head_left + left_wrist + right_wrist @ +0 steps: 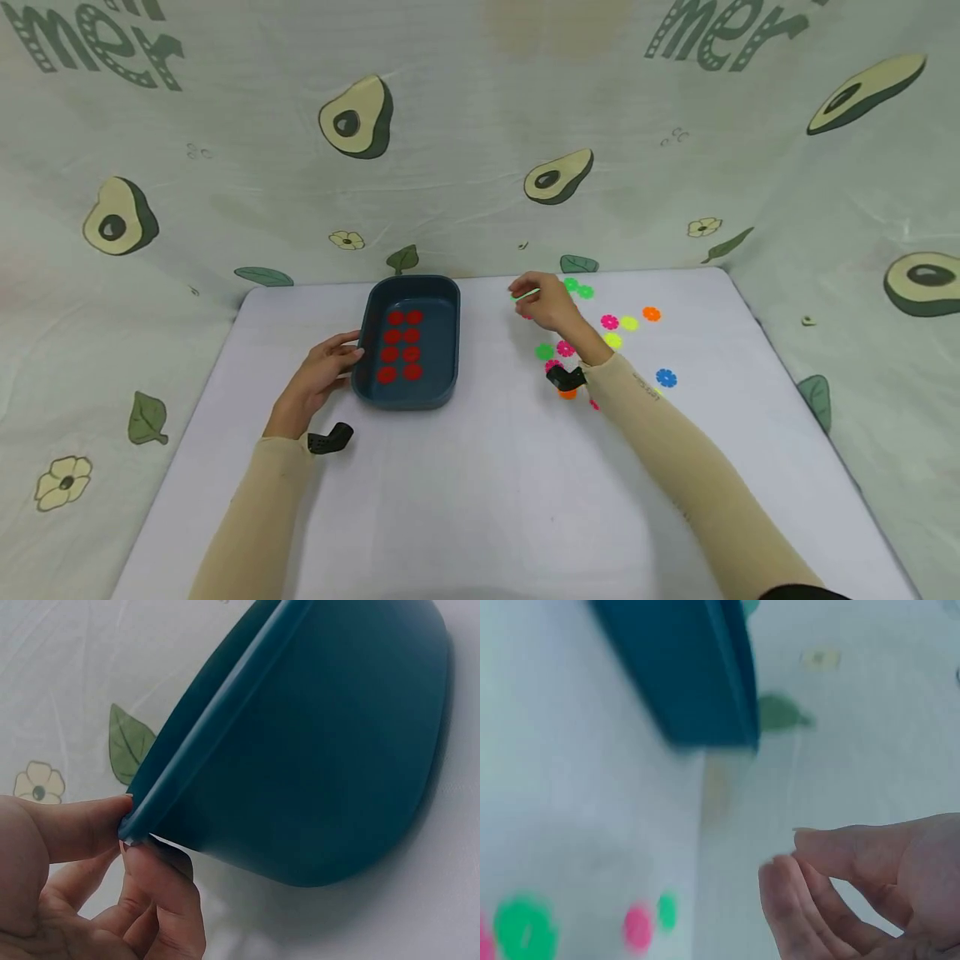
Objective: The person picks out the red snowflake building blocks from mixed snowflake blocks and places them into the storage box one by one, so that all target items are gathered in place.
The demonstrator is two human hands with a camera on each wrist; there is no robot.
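Observation:
In the head view, a dark blue rectangular tray (442, 387) stands left of centre on the white table. Several red discs (412, 354) lie in two columns on its floor. My left hand (318, 375) holds the tray's left rim; the left wrist view shows thumb and fingers (161, 877) pinching the edge. Over the left part of some scattered notched plastic discs, my right hand (549, 302) hovers with bent fingers. The right wrist view shows its thumb and fingertips (780, 874) close together, no disc visible between them. A green disc (544, 352) and a pink disc (566, 348) lie below this hand.
More discs spread to the right, among them a blue disc (666, 378), an orange disc (652, 314) and a yellow disc (629, 323). The right forearm partly covers others. A patterned cloth (465, 200) hangs behind the table's far edge.

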